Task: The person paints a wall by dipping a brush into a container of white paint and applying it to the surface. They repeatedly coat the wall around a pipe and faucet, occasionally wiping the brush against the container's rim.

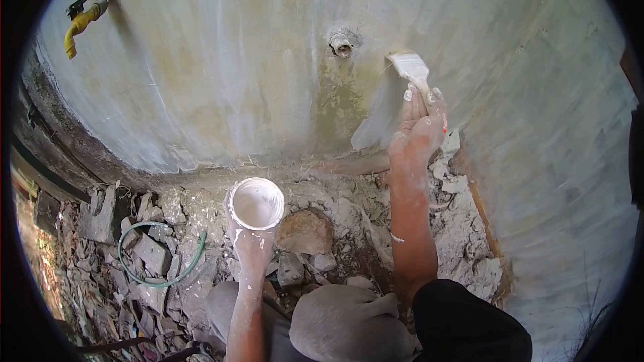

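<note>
My right hand [421, 119] grips a white-coated paintbrush [412, 67] by its handle, and the bristles rest against the wall [255, 60] just right of a pipe stub. White paint spots the fingers and wrist. Lower down on the left, my left hand [251, 241] is wrapped around a white plastic jar [257, 204] with a threaded rim. Pale liquid paint lies inside it. The wall is streaked whitish, with a bare greenish-brown patch below the pipe stub.
A pipe stub [341, 44] sticks out of the wall. At upper left hangs a yellow tap [82, 25]. Broken stones and rubble cover the ground, with a green hose [193, 265] looped over them and a round stone [306, 230] by the jar. Another wall [570, 174] stands at right.
</note>
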A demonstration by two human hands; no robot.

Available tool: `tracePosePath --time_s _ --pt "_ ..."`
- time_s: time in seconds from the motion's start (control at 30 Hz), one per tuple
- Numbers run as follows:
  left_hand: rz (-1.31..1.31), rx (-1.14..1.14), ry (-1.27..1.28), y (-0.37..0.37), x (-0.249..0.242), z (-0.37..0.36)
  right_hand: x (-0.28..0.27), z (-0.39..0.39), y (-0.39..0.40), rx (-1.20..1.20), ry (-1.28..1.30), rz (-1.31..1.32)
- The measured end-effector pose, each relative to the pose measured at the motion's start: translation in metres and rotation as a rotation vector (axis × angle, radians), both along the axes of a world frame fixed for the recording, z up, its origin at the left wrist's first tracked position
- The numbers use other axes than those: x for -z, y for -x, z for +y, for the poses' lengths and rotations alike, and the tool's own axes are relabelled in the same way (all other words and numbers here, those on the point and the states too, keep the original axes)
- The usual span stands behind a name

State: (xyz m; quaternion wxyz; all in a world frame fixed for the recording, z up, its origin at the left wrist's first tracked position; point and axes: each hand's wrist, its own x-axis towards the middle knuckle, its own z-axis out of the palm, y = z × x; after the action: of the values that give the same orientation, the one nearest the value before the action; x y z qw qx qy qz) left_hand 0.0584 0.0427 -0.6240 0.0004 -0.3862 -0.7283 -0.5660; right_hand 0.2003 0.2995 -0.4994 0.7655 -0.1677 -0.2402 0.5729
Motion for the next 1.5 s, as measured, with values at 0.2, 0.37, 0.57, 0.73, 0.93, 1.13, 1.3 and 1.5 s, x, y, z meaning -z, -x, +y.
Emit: tracePosePath --time_s 0.2,0.37,0.57,0.73,0.93,1.13,1.3,1.5 --pt "-0.036 -0.010 0.009 -0.001 0.000 -0.005 0.006 0.000 0.012 0.018 -0.178 0.106" --pt "-0.027 -0.004 -0.017 0.001 0.002 -0.011 0.149 0.013 0.026 -0.026 0.155 0.068" --pt "-0.057 -0.037 0.034 -0.006 -0.011 -0.014 0.257 -0.019 -0.001 -0.015 0.503 0.034" --pt "0.006 -0.016 0.010 -0.003 -0.008 -0.015 0.308 0.012 0.008 0.088 0.495 -0.071" --pt "-0.057 -0.025 0.033 -0.004 -0.005 -0.020 0.228 0.025 0.025 -0.068 0.292 -0.048" --pt "-0.085 -0.049 0.009 -0.003 -0.002 -0.021 0.050 -0.022 0.005 -0.089 0.029 -0.149" --pt "0.118 -0.152 0.070 -0.004 -0.004 -0.025 0.080 -0.011 -0.031 0.049 -0.002 -0.065" --pt "-0.005 -0.112 -0.024 0.001 -0.002 -0.028 0.311 0.038 -0.072 0.036 0.512 -0.169"
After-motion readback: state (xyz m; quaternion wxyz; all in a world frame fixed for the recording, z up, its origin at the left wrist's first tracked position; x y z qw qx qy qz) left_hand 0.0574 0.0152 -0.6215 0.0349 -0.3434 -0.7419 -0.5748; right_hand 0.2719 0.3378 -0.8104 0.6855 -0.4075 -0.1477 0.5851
